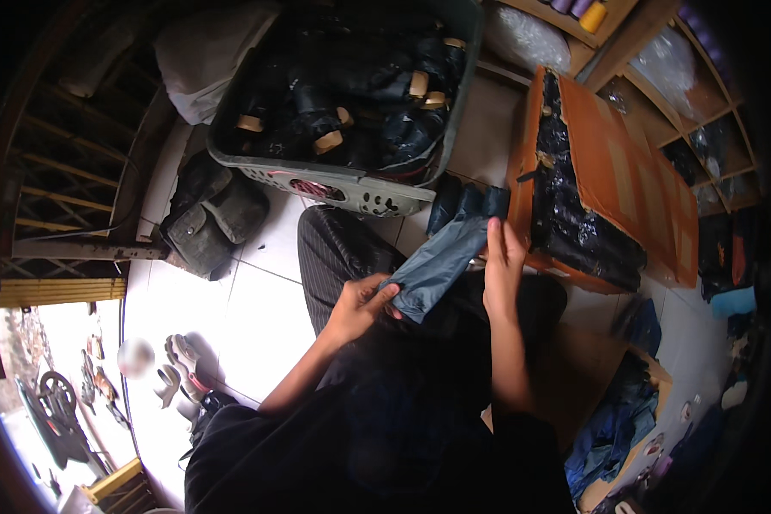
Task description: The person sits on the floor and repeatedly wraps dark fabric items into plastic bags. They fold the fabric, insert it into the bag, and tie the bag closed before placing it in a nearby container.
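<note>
A long, flat piece of thin blue-grey cloth (441, 261), shaped like a sleeve or folded umbrella cloth, lies slantwise over my lap between my hands. My left hand (361, 306) pinches its lower left end, thumb on top. At its upper right end, my right hand (504, 261) holds the edge with thumb and fingers. Just beyond that end are several dark blue rolled bundles (467, 201) on the floor, partly hidden by the cloth. Whether anything is inside the cloth I cannot tell.
Ahead stands a grey plastic basket (334, 184) of black-wrapped bundles with tan ends. An orange-brown carton (634, 197) holding black plastic stands right. A grey bag (223, 214) and sandals (180, 364) are left. Blue cloth (612, 428) fills a box lower right; shelves (702, 111) stand behind.
</note>
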The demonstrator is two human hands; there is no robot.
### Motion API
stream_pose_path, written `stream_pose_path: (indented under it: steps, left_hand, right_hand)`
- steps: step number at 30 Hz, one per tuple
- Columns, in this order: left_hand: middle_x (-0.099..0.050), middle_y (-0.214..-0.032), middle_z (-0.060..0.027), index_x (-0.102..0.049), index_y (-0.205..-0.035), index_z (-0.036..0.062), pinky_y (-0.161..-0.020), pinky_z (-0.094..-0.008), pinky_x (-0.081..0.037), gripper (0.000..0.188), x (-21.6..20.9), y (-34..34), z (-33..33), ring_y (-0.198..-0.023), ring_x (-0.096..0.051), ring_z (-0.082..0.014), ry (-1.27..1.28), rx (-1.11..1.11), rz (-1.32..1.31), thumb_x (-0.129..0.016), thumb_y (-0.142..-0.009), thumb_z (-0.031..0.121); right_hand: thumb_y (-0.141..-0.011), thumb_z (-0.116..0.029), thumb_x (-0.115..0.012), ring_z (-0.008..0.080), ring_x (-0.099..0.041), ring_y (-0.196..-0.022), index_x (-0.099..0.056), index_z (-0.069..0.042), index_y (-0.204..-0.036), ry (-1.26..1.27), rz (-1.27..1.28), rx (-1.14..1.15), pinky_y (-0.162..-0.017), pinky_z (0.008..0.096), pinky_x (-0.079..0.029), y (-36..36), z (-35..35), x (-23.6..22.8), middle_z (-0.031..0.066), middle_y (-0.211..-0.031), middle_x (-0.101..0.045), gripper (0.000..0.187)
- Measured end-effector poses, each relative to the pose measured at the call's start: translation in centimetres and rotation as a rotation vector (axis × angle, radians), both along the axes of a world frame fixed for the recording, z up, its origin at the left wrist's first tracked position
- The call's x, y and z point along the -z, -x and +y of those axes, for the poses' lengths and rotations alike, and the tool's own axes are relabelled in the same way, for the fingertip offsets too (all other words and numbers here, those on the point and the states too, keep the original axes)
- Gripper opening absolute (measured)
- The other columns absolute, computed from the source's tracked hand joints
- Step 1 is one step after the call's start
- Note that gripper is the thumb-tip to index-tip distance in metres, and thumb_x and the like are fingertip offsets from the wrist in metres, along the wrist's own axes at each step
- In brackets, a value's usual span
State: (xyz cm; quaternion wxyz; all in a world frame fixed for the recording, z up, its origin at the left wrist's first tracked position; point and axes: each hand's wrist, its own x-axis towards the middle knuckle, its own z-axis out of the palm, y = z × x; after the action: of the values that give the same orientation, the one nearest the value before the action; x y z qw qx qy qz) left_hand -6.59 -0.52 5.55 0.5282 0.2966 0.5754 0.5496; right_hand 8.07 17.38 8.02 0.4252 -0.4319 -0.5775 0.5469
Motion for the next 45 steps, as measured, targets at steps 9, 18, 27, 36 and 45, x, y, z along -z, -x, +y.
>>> stream_pose_path:
  steps: [9, 18, 27, 36, 45]
  left_hand:
    - [-0.064, -0.08, -0.014, -0.063, -0.099, -0.003, -0.063, -0.0298, -0.047, 0.022, 1.2, 3.1, -3.5, -0.068, -0.063, -0.0176, 0.05, -0.143, 0.492, -0.061, -0.091, 0.017]
    - [-0.063, -0.087, -0.0178, -0.061, -0.096, -0.004, -0.071, -0.0326, -0.047, 0.02, 1.6, 3.3, -4.6, -0.079, -0.063, -0.0289, 0.035, -0.175, 0.493, -0.061, -0.088, 0.015]
    - [-0.064, -0.088, -0.0161, -0.062, -0.099, -0.0012, -0.075, -0.0346, -0.048, 0.023, 2.6, 3.6, -4.0, -0.084, -0.063, -0.0295, 0.093, -0.178, 0.525, -0.064, -0.085, 0.017]
    - [-0.059, -0.106, -0.013, -0.056, -0.111, 0.0015, -0.084, -0.0411, -0.046, 0.039, 3.1, 3.8, -2.5, -0.1, -0.057, -0.027, 0.09, -0.246, 0.848, -0.071, -0.078, 0.018]
    - [-0.044, -0.129, -0.0163, -0.02, -0.14, 0.0013, -0.1, -0.0348, -0.037, 0.075, -7.4, -1.7, 5.7, -0.118, -0.047, -0.0217, -0.323, -0.325, -0.05, -0.069, -0.085, 0.014]
  right_hand:
    - [-0.088, -0.036, -0.061, 0.0309, -0.065, -0.088, -0.058, -0.002, -0.111, -0.584, -0.487, -0.431, -0.077, 0.0409, -0.051, 21.5, 5.1, -5.8, 0.0174, -0.098, -0.066, 0.04]
    - [-0.067, -0.043, -0.08, 0.0383, -0.056, -0.113, -0.041, 0.009, -0.127, -0.35, -0.7, -0.382, -0.093, 0.0417, -0.047, 29.1, 6.4, -2.3, 0.0287, -0.12, -0.055, 0.089]
    - [-0.064, -0.031, -0.083, 0.0328, -0.062, -0.097, -0.053, 0.004, -0.117, -0.537, -0.439, -0.371, -0.083, 0.0382, -0.048, 21.0, 7.5, -5.9, 0.0204, -0.109, -0.061, 0.07]
    - [-0.066, -0.007, -0.081, 0.0268, -0.059, -0.081, -0.056, -0.01, -0.114, -0.972, -0.292, -0.218, -0.065, 0.0378, -0.049, 8.1, 0.6, -8.9, 0.0115, -0.093, -0.05, 0.054]
    - [-0.065, -0.005, -0.079, 0.0345, -0.059, -0.089, -0.05, -0.007, -0.12, -0.765, -0.386, -0.147, -0.074, 0.0396, -0.051, 1.3, -5.2, -4.6, 0.0167, -0.102, -0.054, 0.062]
